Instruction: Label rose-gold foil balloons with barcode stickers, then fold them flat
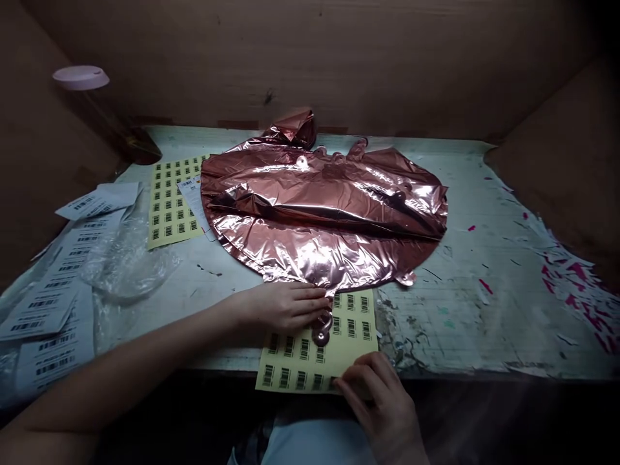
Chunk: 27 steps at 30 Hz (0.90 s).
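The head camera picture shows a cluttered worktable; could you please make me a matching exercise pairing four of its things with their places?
Things:
1. foil balloon
2. near barcode sheet
3. clear plastic bag
4. pink lamp head

Places:
A. raised above the table's far left corner
B. at the table's near edge, under both hands
C. spread flat across the table's middle
D. left of the balloon, beside white label strips

Pairs: 1-C, 2-B, 3-D, 4-A

The left hand rests on the sheet by the balloon's valve; the right hand has its fingers on the sheet's near edge.
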Available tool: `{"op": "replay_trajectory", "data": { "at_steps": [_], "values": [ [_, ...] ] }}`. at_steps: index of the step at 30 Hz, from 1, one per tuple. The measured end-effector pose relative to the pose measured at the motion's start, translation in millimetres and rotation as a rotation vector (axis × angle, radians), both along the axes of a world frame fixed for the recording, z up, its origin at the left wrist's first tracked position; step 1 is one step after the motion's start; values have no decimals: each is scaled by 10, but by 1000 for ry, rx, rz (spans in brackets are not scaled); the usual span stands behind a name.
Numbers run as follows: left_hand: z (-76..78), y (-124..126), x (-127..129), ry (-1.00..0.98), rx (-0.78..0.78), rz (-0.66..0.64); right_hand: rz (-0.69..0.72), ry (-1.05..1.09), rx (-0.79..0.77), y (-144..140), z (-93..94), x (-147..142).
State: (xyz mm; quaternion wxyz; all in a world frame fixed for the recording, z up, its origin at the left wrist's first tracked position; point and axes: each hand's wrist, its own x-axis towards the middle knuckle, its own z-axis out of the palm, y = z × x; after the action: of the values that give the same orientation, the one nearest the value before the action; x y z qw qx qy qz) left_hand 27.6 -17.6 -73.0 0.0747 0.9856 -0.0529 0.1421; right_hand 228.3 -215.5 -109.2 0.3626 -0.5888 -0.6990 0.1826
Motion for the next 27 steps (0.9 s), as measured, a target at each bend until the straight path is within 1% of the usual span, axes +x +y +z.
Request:
{"op": "replay_trajectory", "data": {
  "at_steps": [3, 5, 7, 11, 15, 17, 20, 21, 23, 25, 27],
  "values": [
    [-2, -5, 26, -16, 82, -37, -41, -26, 20, -44, -28, -21],
    [-24, -20, 50, 8, 100, -26, -35, -39, 34, -66, -46, -33],
    [-35, -39, 74, 47, 86, 2, -27, -42, 29, -71, -53, -33],
    [30, -48, 100, 87, -46, 54, -9, -25, -13, -48, -18, -15],
    [127, 25, 89, 115, -218, 98, -14, -6, -86, -25, 49, -29],
    [153, 85, 65, 123, -302, 181, 6, -32, -104, -29, 67, -47],
    [178, 175, 16, 159, -383, 367, 44, -130, -107, -68, 68, -49],
    [189, 207, 5, 185, -398, 417, 74, -164, -94, -88, 65, -36],
    [223, 296, 8, 252, -433, 517, 178, -204, -71, -133, 61, 8],
    [265, 457, 56, 320, -441, 637, 289, -158, -62, -173, 66, 63],
    [291, 720, 143, 343, -357, 759, 316, -10, -117, -203, 90, 115]
  ]
}}
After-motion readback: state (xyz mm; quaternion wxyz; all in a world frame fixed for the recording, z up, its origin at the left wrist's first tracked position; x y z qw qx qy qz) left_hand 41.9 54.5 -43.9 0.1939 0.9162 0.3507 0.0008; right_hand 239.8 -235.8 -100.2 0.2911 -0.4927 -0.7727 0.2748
